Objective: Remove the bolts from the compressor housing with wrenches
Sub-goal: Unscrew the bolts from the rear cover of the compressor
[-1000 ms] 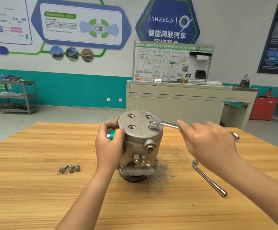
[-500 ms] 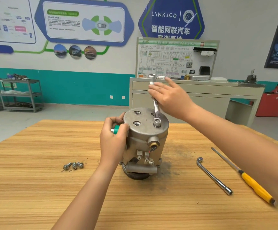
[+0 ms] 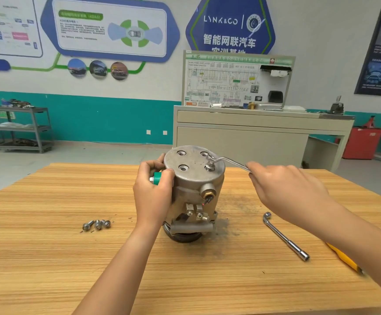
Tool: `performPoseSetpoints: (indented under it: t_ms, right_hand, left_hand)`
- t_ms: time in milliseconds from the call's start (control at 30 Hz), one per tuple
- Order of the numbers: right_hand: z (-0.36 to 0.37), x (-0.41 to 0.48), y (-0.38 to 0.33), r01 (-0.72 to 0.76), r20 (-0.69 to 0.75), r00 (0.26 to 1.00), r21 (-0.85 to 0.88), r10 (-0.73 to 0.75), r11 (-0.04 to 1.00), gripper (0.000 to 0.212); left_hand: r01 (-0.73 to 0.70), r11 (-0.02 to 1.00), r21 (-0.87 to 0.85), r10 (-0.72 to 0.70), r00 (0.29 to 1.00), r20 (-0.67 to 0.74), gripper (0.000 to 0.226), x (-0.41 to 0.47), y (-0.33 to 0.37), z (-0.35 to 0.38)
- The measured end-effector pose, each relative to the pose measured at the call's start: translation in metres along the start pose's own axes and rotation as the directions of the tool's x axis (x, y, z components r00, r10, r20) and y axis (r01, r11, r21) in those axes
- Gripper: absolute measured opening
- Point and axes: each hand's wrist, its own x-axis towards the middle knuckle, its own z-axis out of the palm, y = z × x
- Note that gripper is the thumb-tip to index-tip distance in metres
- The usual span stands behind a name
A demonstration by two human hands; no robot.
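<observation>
The grey metal compressor housing (image 3: pixel 194 189) stands upright in the middle of the wooden table (image 3: pixel 48 258). Its flat top shows three empty bolt holes and one bolt (image 3: pixel 209 166) at the front right. A silver ring wrench (image 3: pixel 227 162) sits on that bolt, its handle pointing right. My right hand (image 3: pixel 285 192) grips the handle's end. My left hand (image 3: pixel 154 194) grips the housing's left side around a green-capped fitting (image 3: pixel 156 178). Three removed bolts (image 3: pixel 96 224) lie on the table to the left.
An L-shaped socket wrench (image 3: pixel 285 236) lies on the table to the right of the housing. A yellow-handled screwdriver (image 3: pixel 344 260) lies partly under my right forearm. Beyond the table stand a beige counter (image 3: pixel 253 133) and a grey shelf cart (image 3: pixel 21 128).
My right hand swung the wrench handle from pointing away from me round to the right, with the ring staying on the bolt. My left hand stayed on the housing.
</observation>
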Motion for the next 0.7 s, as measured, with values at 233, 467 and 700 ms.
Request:
performPoseSetpoints:
  t_ms: [233,467,700]
  right_hand:
    - [-0.023,0.000,-0.024,0.056,0.067,0.997,-0.243,-0.041,0.968,0.049]
    - [-0.010,-0.016,-0.036,0.015,-0.028,0.999,-0.293,-0.024,0.956,0.062]
    - [0.034,0.057,0.012,0.143,-0.438,0.893,0.049,-0.107,0.989,0.021]
  left_hand:
    - [-0.010,1.000,-0.015,0.010,1.000,0.012,0.015,-0.003,0.000,0.000]
    - [0.003,0.999,-0.043,-0.003,1.000,0.008,0.015,-0.004,0.001,0.004]
    - [0.060,0.997,-0.049,-0.056,0.994,0.091,0.012,0.008,-0.001,-0.008]
